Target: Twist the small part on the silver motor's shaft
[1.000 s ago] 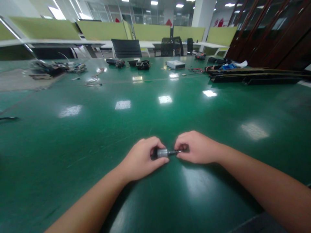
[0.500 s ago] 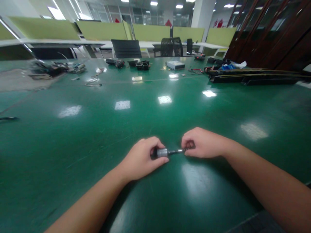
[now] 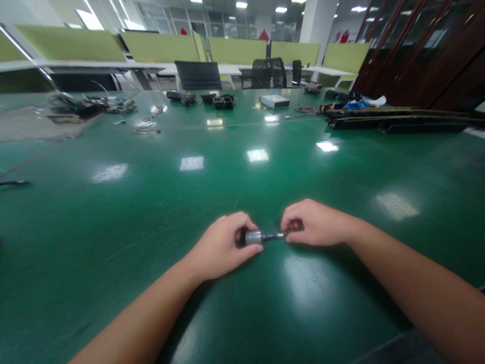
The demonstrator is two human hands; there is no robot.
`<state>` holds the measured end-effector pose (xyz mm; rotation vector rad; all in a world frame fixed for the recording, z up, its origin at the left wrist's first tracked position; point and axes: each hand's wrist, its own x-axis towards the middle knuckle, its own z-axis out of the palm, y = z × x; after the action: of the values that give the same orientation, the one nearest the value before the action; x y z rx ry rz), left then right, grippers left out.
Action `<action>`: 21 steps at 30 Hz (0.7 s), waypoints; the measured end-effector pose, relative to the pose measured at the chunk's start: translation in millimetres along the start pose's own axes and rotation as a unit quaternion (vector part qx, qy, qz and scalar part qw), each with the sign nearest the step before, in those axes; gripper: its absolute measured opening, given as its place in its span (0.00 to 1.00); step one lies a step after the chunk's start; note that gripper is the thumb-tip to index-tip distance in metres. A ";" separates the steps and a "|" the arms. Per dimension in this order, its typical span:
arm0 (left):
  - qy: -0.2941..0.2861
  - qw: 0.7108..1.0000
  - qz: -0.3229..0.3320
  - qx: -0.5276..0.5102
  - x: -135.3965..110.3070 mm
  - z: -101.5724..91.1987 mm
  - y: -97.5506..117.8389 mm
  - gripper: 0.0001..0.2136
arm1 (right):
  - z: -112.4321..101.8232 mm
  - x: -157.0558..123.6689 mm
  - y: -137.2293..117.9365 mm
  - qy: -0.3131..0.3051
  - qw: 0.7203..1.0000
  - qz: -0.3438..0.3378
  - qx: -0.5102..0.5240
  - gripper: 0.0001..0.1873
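My left hand (image 3: 227, 245) is closed round the dark end of a short silver-and-black cylinder (image 3: 253, 237), its thumb along the near side. From the cylinder a thin, dark shaft (image 3: 271, 236) with a bright metal tip points right, lying nearly level just above or on the green table (image 3: 212, 318). At that tip, my right hand (image 3: 308, 225) has its thumb and forefinger pinched together. Whether a separate small part sits in this pinch is hidden by the fingers. The exact kind of tool or part cannot be made out.
Along the table's far side lie a white box (image 3: 275, 101), black parts (image 3: 223, 101), a dark power tool (image 3: 181, 97) and loose wires (image 3: 147, 129). Long black strips (image 3: 397, 123) are stacked at the far right. A heap of parts (image 3: 91, 106) lies far left. Chairs (image 3: 197, 76) stand beyond.
My right hand has shifted very slightly left along the shaft's tip. My left hand and the cylinder stay practically where they were. The view has moved a little.
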<state>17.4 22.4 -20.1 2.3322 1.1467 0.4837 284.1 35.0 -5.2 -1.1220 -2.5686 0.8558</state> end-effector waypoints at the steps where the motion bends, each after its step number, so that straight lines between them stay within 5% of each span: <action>1: 0.002 1.000 0.000 -0.002 -0.1 0.3 -0.3 0.11 | 0.0 0.0 -0.6 -0.001 1.000 -0.004 0.000 0.05; 5: 0.010 1.000 0.005 0.000 -0.9 0.9 -1.1 0.11 | 2.8 2.2 -3.9 -0.007 1.000 -0.005 0.009 0.05; 13: 0.032 0.999 0.028 -0.007 -2.2 0.8 -1.8 0.10 | 33.6 20.2 -17.9 0.074 0.994 -0.070 -0.024 0.09; 21: 0.018 1.000 0.016 -0.008 -2.1 0.0 -0.1 0.12 | 31.5 14.7 -19.6 0.085 0.996 -0.028 0.008 0.06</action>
<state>16.1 20.7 -20.4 2.3410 1.1189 0.5468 249.4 21.6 -19.8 -1.0632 -2.4385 0.7325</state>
